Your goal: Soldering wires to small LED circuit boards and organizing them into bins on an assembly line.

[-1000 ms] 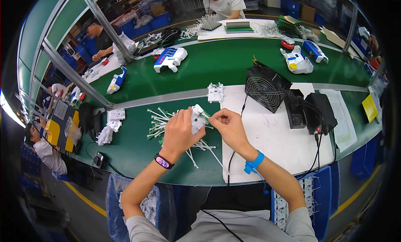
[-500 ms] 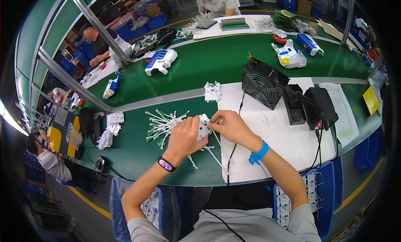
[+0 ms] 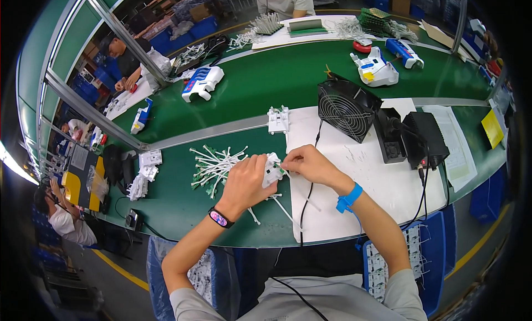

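White part (image 3: 272,171): held over the worktop (image 3: 177,213), by the left edge of the white sheet (image 3: 354,199). Looks light, stiff, smooth plastic; thin projections probably fragile, so best held by its outer walls. Left hand (image 3: 242,180) grasps it from the left. Right hand (image 3: 310,165): fingers drawn together at its right side; cannot tell whether they grip anything. Leads (image 3: 213,165) fan out left; fan (image 3: 348,110) near sheet's far edge.
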Motion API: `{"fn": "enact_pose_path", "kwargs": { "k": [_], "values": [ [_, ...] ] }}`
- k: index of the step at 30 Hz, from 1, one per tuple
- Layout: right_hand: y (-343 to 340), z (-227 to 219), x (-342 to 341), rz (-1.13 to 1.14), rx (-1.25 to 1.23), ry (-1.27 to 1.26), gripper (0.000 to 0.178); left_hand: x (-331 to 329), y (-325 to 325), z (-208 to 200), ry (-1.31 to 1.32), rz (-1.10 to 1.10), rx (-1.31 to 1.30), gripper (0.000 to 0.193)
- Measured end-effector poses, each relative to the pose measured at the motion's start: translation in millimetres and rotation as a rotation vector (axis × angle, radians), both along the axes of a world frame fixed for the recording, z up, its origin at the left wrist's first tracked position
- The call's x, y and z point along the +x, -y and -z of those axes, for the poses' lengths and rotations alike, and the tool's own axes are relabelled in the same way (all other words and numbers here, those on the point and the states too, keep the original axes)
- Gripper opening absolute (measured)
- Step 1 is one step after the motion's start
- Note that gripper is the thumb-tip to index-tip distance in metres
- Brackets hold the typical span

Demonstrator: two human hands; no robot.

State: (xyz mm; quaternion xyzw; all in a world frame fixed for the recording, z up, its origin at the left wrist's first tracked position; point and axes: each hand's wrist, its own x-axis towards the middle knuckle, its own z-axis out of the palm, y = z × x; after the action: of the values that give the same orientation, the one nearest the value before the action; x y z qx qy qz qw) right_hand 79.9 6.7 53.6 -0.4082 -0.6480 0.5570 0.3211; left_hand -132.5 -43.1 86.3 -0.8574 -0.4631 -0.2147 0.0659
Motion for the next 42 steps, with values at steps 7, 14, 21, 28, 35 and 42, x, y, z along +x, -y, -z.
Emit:
{"fn": "enact_pose_path", "kwargs": {
  "k": [7,14,21,28,35,42],
  "values": [
    [3.3,7.6,5.5,-0.007,-0.153,-0.176,0.022,5.7,6.7,-15.1,0.105,-0.018,-0.148,0.058],
    [15.1,-14.1,7.4,-0.009,0.048,-0.167,0.019,12.7,-0.4,-29.2,0.504,-0.017,-0.431,0.044],
    [23.1,-27.0,22.9,0.070,0.121,-0.164,0.017,29.6,-12.1,-44.7,0.639,-0.001,-0.661,0.027],
    [31.4,-39.0,47.9,0.232,0.048,-0.220,0.022,58.3,-35.5,-38.3,0.575,0.027,-0.440,0.027],
    [39.8,-24.1,59.9,0.457,0.443,-0.017,0.015,92.8,-57.9,-15.4,0.744,-0.022,-0.319,0.024],
    [50.1,-18.2,68.0,0.477,0.759,0.475,0.021,128.5,-63.8,3.1,0.961,0.059,-0.559,0.022]
  ]
}}
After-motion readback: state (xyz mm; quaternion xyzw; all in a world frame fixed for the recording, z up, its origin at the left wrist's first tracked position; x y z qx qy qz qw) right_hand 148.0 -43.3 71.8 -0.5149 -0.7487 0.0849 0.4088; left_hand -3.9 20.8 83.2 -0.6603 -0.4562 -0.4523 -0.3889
